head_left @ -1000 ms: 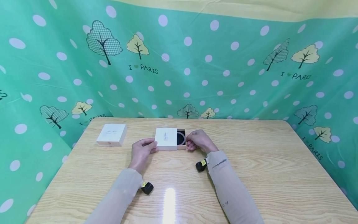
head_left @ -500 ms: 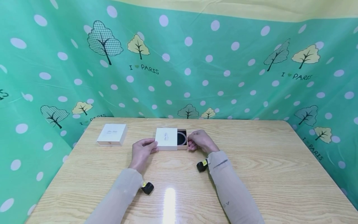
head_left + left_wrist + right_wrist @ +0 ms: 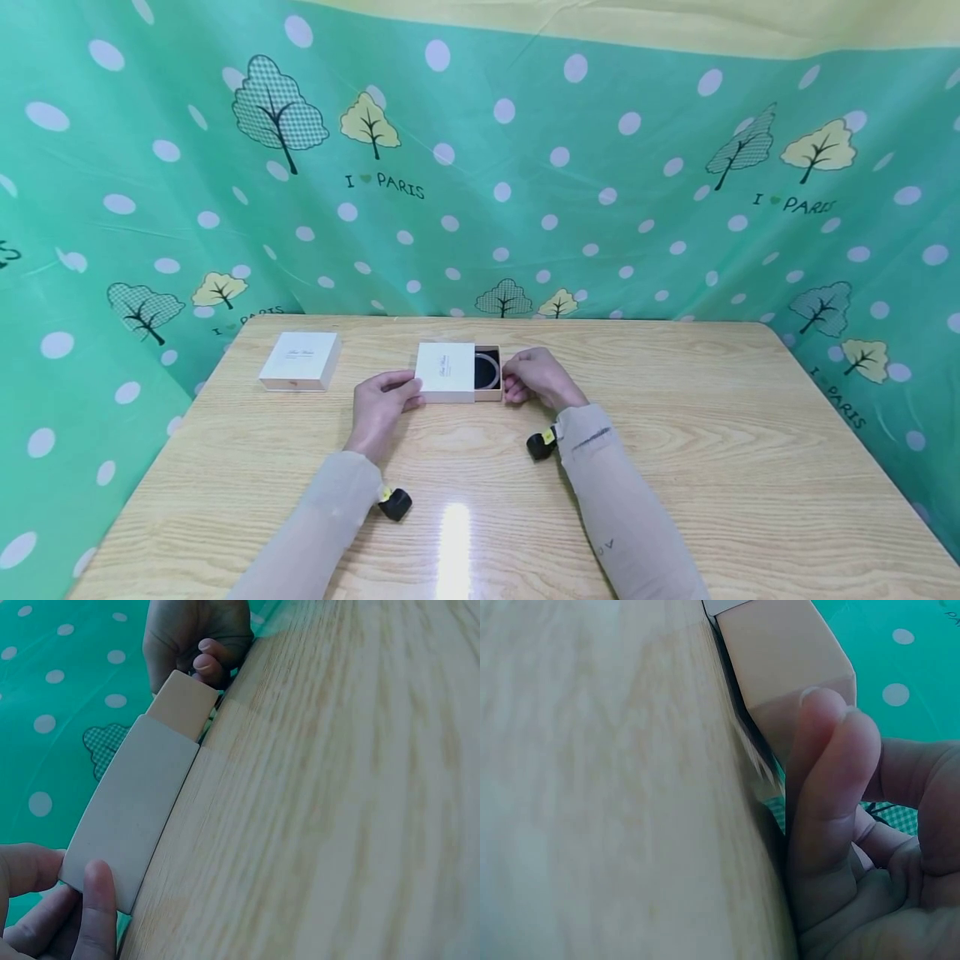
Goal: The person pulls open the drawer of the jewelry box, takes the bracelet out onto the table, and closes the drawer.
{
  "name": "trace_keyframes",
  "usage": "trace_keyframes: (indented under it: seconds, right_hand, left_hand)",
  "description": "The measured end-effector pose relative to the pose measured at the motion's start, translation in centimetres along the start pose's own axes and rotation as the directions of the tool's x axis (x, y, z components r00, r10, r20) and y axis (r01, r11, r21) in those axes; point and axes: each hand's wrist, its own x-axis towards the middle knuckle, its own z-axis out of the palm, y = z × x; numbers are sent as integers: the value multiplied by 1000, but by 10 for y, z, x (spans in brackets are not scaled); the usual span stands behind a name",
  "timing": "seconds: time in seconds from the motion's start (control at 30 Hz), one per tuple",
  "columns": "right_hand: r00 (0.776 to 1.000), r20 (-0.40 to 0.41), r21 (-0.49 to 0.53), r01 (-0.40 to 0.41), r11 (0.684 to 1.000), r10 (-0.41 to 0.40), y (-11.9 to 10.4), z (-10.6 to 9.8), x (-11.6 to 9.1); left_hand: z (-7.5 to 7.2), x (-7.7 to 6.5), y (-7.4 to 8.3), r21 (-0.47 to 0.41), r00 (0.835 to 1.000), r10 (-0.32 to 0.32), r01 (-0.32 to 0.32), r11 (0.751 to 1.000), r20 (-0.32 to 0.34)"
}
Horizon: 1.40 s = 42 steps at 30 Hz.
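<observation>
A white slide-out gift box [image 3: 445, 372] with small dark print lies on the wooden table in the head view. Its tan inner drawer [image 3: 490, 397] sticks part way out of the right side. Inside, on black lining, shows part of a pale bangle-like ring [image 3: 497, 372]; the sleeve hides the rest. My left hand [image 3: 377, 406] grips the sleeve's left end, thumb [image 3: 97, 900] on the near side. At the drawer's outer end is my right hand [image 3: 542, 377], fingers curled and pinching there; the exact hold is hidden behind the fingers [image 3: 829, 787] in the right wrist view.
A second white box [image 3: 302, 360], closed, with similar print, sits at the table's back left. Behind the wooden table [image 3: 712, 450] hangs a green dotted curtain [image 3: 637, 192]. A black wrist camera [image 3: 395, 504] is strapped below the left hand.
The drawer has slid slightly farther right out of the sleeve, with my right hand moving along. In the last half second little has moved. My left hand stays on the sleeve.
</observation>
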Motion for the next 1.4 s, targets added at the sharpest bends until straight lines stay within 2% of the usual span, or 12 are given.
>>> trace_keyframes:
  seconds: [1.4]
  right_hand:
    - [1000,-20,0,13,1000,-13,3,-7,-4]
  left_hand:
    - [-1,1,-2,-17,1000,0,1,1000,9]
